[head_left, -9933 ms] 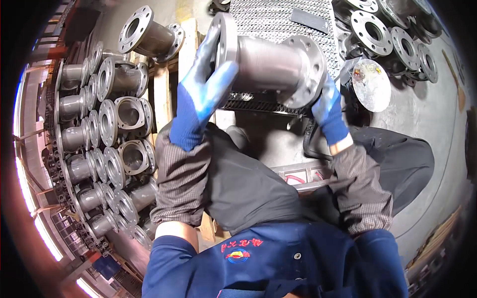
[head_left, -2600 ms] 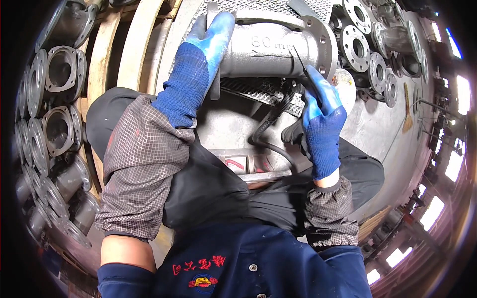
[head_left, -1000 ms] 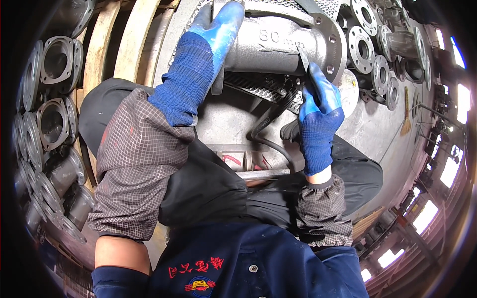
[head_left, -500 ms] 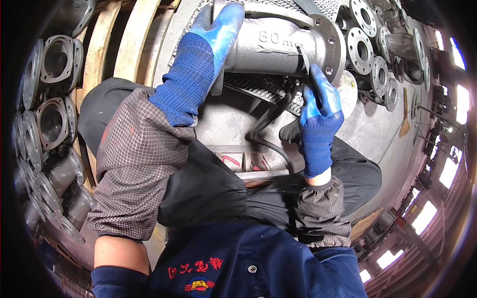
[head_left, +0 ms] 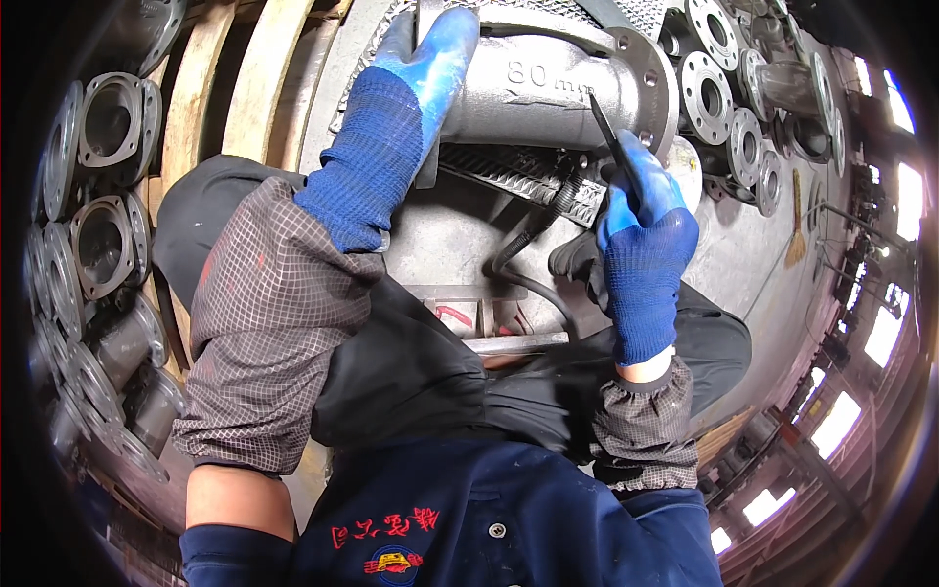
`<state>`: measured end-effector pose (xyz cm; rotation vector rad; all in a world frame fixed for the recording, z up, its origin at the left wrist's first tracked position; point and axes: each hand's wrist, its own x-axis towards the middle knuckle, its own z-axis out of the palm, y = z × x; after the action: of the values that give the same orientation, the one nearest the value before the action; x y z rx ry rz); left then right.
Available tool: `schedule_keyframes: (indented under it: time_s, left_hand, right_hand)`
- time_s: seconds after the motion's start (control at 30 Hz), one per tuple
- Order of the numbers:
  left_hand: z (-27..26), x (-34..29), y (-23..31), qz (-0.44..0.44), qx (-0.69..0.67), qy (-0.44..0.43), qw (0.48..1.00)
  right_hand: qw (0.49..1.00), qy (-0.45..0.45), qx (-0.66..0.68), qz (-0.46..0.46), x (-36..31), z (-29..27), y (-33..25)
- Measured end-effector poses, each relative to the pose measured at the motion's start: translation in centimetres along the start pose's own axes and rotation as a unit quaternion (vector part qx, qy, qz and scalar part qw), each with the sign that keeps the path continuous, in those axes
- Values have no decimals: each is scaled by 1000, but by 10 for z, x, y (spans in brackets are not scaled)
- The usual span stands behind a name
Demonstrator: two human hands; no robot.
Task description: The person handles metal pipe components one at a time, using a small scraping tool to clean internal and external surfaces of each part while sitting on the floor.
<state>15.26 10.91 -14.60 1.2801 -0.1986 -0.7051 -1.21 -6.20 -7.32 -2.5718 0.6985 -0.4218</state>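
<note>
A grey cast-metal valve body [head_left: 533, 108] with raised lettering lies on its side before me, a round bolt-holed flange [head_left: 657, 93] at its right end. My left hand [head_left: 435, 64], in a blue coated glove, is closed on the rim of its left flange, the thumb on one side and the fingers on the other. My right hand [head_left: 641, 191], gloved alike, grips a thin, dark, pointed blade-like tool [head_left: 603, 119]. The blade's tip lies at the lettering near the right flange; whether it touches the metal I cannot tell. The tool's other end is hidden in my palm.
Beneath the valve body is a textured metal support [head_left: 523, 176], with a dark hose [head_left: 528, 240] running down from it. Several flanged castings [head_left: 103, 245] are stacked at left beside a wooden pallet [head_left: 201, 88]. More flanged castings [head_left: 709, 98] stand at right, near a broom [head_left: 797, 230].
My right hand has shifted slightly right and down, and the blade has turned so that its dark narrow side shows. My left hand and the valve body have stayed in place.
</note>
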Motion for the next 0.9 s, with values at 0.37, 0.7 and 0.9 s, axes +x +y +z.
schedule_keyframes:
  time_s: [0.37,0.7,0.9]
  left_hand:
    - [4,-7,7,-15,27,28,999]
    - [19,-4,17,-40,57,64,996]
    - [1,3,-2,21,57,20,998]
  right_hand:
    - [982,-82,-166,-39,27,-25,-16]
    - [976,-69,-191,-82,34,-28,-13]
    - [985,-84,-149,-19,23,-26,-10]
